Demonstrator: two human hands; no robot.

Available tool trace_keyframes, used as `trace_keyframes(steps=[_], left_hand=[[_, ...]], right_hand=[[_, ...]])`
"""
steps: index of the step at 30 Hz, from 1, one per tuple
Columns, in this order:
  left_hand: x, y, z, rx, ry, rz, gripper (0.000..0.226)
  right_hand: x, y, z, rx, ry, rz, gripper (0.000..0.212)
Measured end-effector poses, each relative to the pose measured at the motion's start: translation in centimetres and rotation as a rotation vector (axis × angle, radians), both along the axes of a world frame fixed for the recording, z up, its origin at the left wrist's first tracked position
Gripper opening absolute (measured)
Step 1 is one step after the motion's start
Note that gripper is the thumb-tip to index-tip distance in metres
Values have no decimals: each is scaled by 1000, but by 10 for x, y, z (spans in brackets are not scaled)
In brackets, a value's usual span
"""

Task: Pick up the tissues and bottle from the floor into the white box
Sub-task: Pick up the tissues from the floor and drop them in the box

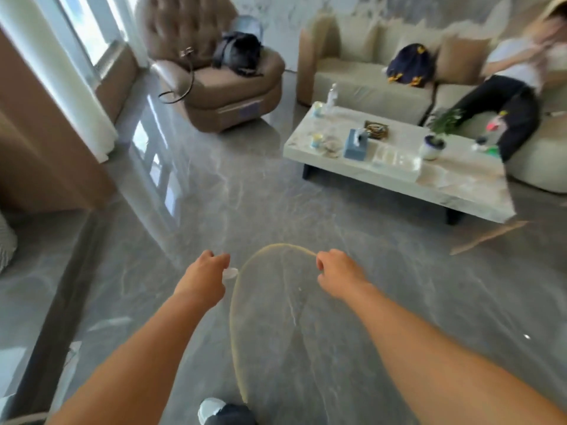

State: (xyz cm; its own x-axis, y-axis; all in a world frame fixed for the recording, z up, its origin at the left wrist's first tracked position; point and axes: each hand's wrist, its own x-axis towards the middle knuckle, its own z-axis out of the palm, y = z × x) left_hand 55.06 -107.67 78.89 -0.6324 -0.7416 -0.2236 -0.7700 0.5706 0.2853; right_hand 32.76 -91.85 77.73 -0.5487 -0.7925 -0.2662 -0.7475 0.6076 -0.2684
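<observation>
Scrap [230, 273] pinched in left hand [202, 279]; right hand [336, 271] grips cord [276, 247] — yellowish.

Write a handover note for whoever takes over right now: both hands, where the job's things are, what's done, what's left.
Left hand: fingers curled, pinching a small white piece, possibly a tissue.
Right hand: curled on the end of a thin yellowish loop that hangs between the hands.
White box: not in view.
Bottle: none seen on the floor; a clear bottle stands on the coffee table.
Done: cannot tell.
Left: find the box, drop the piece in, and check the floor for tissues and a bottle.
</observation>
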Motion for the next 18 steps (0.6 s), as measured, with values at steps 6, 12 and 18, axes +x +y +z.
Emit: trace_keyframes(steps=[6, 12, 18], left_hand=[[-103, 142, 34, -73, -80, -260, 27], [-239, 273, 50, -114, -74, -630, 24], [-378, 386, 42, -95, -92, -945, 27]], right_hand=[[-60, 189, 36, 0, 32, -170, 20], [-125, 357, 63, -7, 64, -481, 20], [-177, 486, 57, 21, 70, -792, 20]])
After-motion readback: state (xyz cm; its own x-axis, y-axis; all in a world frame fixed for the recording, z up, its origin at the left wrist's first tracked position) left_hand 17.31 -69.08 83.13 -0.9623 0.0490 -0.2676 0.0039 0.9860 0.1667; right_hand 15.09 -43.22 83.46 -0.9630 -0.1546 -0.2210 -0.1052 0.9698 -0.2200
